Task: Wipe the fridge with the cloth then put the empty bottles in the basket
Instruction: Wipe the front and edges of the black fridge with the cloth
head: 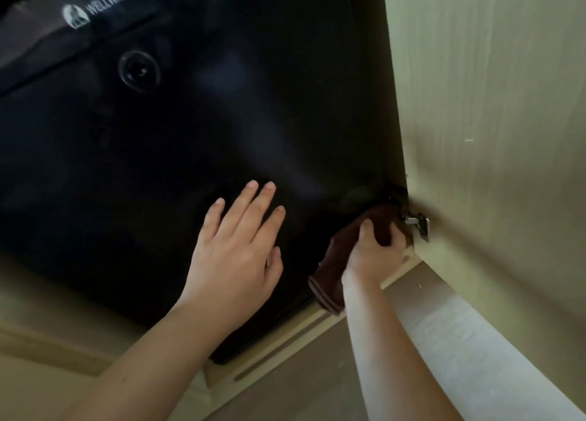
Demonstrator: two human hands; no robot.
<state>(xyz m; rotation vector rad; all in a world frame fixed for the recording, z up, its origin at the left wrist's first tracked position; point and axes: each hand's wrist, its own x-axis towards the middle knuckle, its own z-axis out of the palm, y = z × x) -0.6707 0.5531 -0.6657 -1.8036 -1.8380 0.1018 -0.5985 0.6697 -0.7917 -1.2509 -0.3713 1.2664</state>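
A small black fridge (177, 141) fills most of the head view, with a white logo at its top left and a round lock below it. My left hand (236, 249) lies flat on the lower part of the fridge door, fingers straight and spread. My right hand (374, 252) grips a folded dark brown cloth (329, 281) and presses it against the fridge's lower right corner, close to the cabinet hinge. No bottles or basket are in view.
A pale wooden cabinet door (494, 119) stands open on the right, with a metal hinge (418, 224) just beside my right hand. The wooden cabinet base (285, 347) runs under the fridge. Bare floor (317, 389) lies below.
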